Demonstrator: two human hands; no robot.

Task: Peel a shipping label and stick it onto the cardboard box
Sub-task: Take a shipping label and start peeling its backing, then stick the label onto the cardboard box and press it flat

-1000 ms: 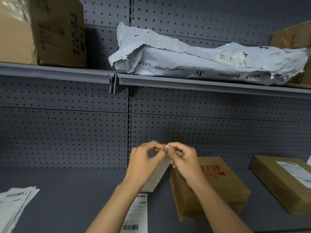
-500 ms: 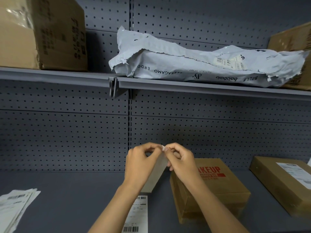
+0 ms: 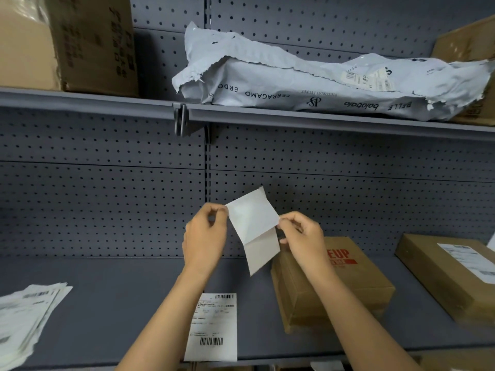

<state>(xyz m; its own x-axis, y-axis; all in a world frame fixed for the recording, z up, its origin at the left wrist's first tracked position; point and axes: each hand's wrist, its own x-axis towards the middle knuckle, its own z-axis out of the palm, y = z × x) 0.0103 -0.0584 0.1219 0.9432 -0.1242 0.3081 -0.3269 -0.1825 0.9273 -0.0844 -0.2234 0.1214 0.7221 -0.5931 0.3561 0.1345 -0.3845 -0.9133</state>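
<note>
Shelf (image 3: 112, 303), grey metal with pegboard back, carries everything; a second shelf sits above it. Brown cardboard box with red print (image 3: 356, 287) lies flat on the lower shelf, below and to the right of both hands, its long axis running away from the viewer, top face bare. White shipping label, half peeled from its backing (image 3: 253, 219), is held in the air in front of the pegboard, above the box's near-left corner and not touching it.

Left hand (image 3: 205, 236) pinches the lifted upper-left corner. Right hand (image 3: 301, 236) pinches the right edge, where the peeled layer meets the layer still hanging below it. Right hand is nearer the box.

Judgement: peel is partway; once freed, the label must travel down and right to the box top.
</note>
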